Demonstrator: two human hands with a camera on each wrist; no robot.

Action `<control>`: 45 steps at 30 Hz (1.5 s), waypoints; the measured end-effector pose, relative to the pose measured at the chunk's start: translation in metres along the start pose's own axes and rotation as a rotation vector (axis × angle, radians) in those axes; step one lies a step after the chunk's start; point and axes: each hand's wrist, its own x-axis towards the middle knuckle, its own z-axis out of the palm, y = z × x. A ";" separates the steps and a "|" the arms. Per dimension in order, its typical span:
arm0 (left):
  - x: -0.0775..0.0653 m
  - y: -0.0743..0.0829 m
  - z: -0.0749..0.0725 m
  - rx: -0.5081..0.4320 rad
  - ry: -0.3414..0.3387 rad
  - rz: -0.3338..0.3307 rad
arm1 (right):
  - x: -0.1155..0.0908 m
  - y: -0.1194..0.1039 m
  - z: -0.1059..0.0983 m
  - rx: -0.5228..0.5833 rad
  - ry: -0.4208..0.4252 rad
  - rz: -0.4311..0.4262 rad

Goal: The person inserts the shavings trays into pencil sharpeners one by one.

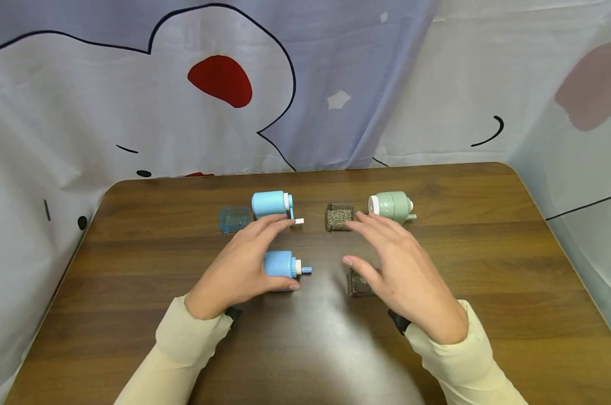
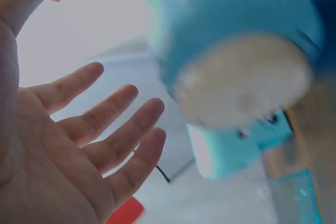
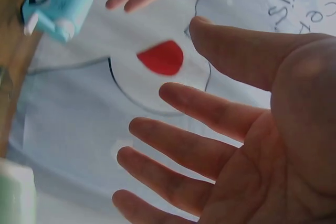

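Observation:
My left hand [image 1: 239, 264] has its fingers spread and relaxed around a blue hand-crank pencil sharpener [image 1: 279, 264], partly hidden by it. In the left wrist view, those fingers [image 2: 123, 145] hold nothing and look apart from the big blue body [image 2: 231, 14]. My right hand [image 1: 406, 264] hovers with its thumb and fingers apart, holding nothing. Under its thumb is a dark brown see-through tray [image 1: 358, 286], partly covered. Just beyond its fingertips stand a similar tray [image 1: 339, 217] of brownish bits and a green hand-crank sharpener [image 1: 393, 206].
Farther back lies a light blue crank sharpener [image 1: 270, 203] with a white knob, beside a clear blue drawer [image 1: 234, 219]. All stand on a brown wooden table [image 1: 133, 315]. A printed cloth [image 1: 335, 67] hangs behind its back edge.

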 end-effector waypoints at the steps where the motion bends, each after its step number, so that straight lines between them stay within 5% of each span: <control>1: 0.002 0.004 0.001 0.013 0.007 0.011 | -0.002 0.004 -0.003 -0.002 0.002 0.007; 11: 0.025 0.043 0.022 0.106 0.035 0.115 | -0.020 0.036 -0.025 -0.031 -0.024 0.111; 18: 0.034 0.066 0.045 0.149 -0.024 0.142 | -0.029 0.051 -0.027 -0.045 -0.078 0.147; 26: 0.037 0.082 0.072 0.191 -0.122 0.055 | -0.037 0.065 -0.025 -0.068 -0.105 0.090; 35: 0.038 0.082 0.096 0.174 -0.211 -0.095 | -0.047 0.073 -0.022 -0.069 -0.162 0.081; 45: 0.039 0.079 0.108 0.188 -0.258 -0.109 | -0.049 0.079 -0.016 -0.068 -0.157 0.041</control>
